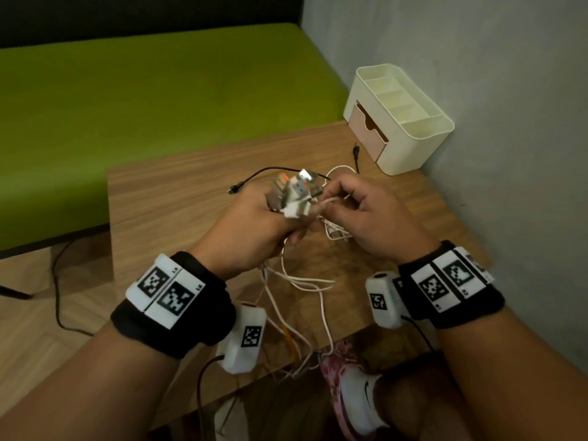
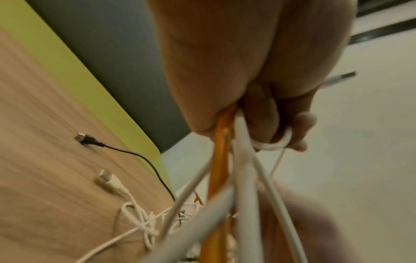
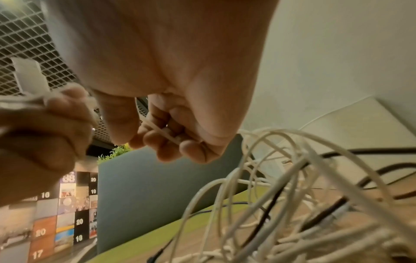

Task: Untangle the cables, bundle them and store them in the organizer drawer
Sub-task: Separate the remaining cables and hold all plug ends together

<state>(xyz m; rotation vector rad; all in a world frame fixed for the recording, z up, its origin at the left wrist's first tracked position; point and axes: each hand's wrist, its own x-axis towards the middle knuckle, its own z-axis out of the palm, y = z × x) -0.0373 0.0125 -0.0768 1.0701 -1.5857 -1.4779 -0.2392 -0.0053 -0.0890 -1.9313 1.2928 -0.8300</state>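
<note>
My left hand [image 1: 254,224] grips a bunch of cable plugs [image 1: 294,194], white and orange, held up above the wooden table [image 1: 178,192]. White cables [image 1: 299,281] and an orange cable [image 2: 219,154] hang from that fist [image 2: 225,80] down past the table's near edge. My right hand [image 1: 359,214] pinches one thin white cable [image 3: 162,132] between curled fingers [image 3: 171,142], close beside the left hand. A black cable [image 1: 254,176] lies on the table behind the hands. The cream organizer [image 1: 410,138] with its pinkish drawer [image 1: 366,128] stands at the table's far right corner.
A green bench [image 1: 127,106] runs behind and left of the table. A grey wall [image 1: 493,106] closes the right side. A loose white plug [image 2: 105,178] and a black USB plug [image 2: 83,139] lie on the tabletop. My knee and shoe [image 1: 353,393] are under the near edge.
</note>
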